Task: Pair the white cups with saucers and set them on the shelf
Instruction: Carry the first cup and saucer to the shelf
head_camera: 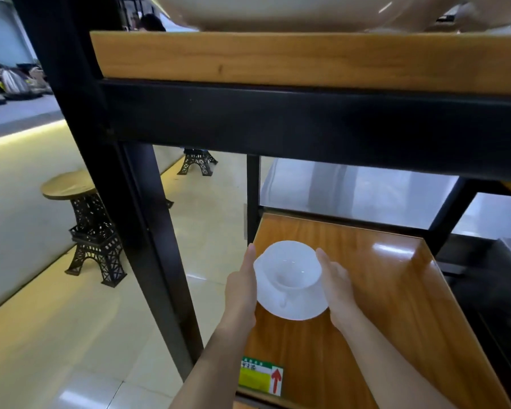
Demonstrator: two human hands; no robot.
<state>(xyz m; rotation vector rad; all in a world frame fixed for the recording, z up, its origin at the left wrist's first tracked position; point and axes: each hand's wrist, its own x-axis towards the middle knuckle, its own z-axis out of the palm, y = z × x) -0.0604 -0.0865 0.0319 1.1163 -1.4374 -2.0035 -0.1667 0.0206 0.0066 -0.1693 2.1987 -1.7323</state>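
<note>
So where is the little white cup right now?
Low in the head view's middle, the cup sits on its saucer between the left hand and right hand, over the left part of the lower shelf.

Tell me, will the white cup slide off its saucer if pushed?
It might: the cup sits on a glossy saucer, so a shove could slide it. It looks like china, so probably breakable. Wide top, narrow foot: maybe tippy.

Cup [291, 270] on saucer [295, 309] between hands [241, 287] [338, 286]

Your arms were stretched forward, your left hand [242, 286] and right hand [338, 286] facing each other, palms inward, fingers straight.
</note>
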